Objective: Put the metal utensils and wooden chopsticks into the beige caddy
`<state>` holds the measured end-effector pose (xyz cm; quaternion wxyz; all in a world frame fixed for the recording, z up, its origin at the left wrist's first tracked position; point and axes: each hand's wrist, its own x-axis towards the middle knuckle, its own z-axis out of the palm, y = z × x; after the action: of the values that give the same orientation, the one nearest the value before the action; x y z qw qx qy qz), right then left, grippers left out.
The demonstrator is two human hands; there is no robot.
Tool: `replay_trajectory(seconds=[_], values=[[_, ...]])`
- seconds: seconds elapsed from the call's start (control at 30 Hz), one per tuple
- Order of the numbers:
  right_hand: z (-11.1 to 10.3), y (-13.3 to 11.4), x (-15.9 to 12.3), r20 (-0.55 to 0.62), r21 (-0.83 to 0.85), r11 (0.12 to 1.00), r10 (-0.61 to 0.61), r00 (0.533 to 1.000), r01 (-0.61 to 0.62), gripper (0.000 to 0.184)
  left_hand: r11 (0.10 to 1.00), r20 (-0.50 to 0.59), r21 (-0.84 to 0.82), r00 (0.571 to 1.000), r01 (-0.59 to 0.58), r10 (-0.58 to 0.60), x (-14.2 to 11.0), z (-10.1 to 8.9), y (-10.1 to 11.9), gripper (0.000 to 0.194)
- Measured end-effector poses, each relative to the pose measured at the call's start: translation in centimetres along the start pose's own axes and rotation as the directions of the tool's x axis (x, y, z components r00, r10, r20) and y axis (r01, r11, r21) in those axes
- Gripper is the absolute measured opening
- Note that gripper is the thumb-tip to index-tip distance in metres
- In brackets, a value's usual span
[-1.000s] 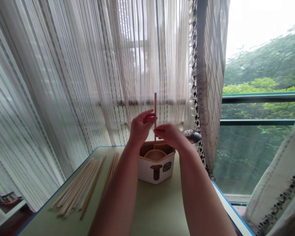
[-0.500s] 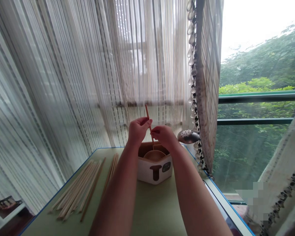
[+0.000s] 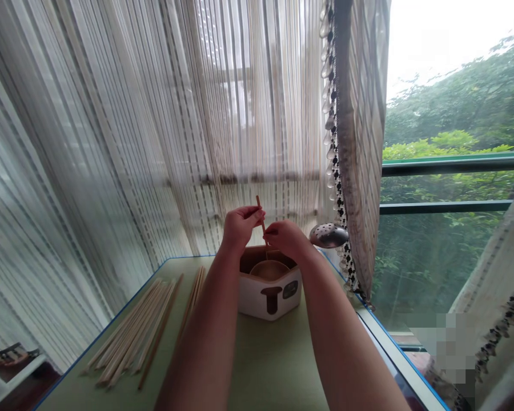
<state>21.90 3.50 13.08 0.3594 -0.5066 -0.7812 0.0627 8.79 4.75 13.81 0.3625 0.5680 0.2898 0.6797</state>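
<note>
A thin brown chopstick [image 3: 259, 202] stands nearly upright over a white box with a brown inside [image 3: 247, 297]. The fingers of my left hand [image 3: 239, 225] pinch it near the top. Lower down, my right hand [image 3: 288, 235] is closed with its fingertips on the same stick, just above the box. The stick's lower end goes down into the box. Inside, a rounded brown bowl-like shape [image 3: 269, 270] fills the front part. Behind my right wrist a metal slotted spoon [image 3: 329, 235] sticks out sideways; its handle is hidden.
Several pale chopsticks [image 3: 132, 328], some seemingly in clear wrappers, lie fanned on the left of the green table [image 3: 265, 365]. Brown sticks [image 3: 195, 294] lie beside my left forearm. A sheer curtain [image 3: 175, 142] hangs behind, and a window with railings [image 3: 445, 165] is at right.
The chopstick sits slightly lower, with less of it showing above my left hand. Both hands keep their hold, and the view has shifted a little.
</note>
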Motion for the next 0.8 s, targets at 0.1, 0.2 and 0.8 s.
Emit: replay_trajectory(seconds=[0.1, 0.2, 0.8], values=[[-0.04, -0.10, -0.03, -0.045, 0.017, 1.000, -0.007, 0.999, 0.008, 0.018, 0.999, 0.027, 0.046, 1.000, 0.003, -0.005, 0.09, -0.09, -0.24, 0.031], [-0.02, -0.09, -0.05, -0.032, 0.010, 1.000, -0.002, 0.999, 0.002, 0.019, 0.997, 0.023, 0.071, 1.000, 0.003, -0.005, 0.17, -0.13, -0.51, 0.030], [0.08, -0.01, -0.07, 0.055, -0.045, 0.999, 0.032, 0.998, -0.030, 0.017, 0.995, 0.023, 0.097, 1.000, -0.001, -0.002, 0.10, -0.10, -0.19, 0.033]])
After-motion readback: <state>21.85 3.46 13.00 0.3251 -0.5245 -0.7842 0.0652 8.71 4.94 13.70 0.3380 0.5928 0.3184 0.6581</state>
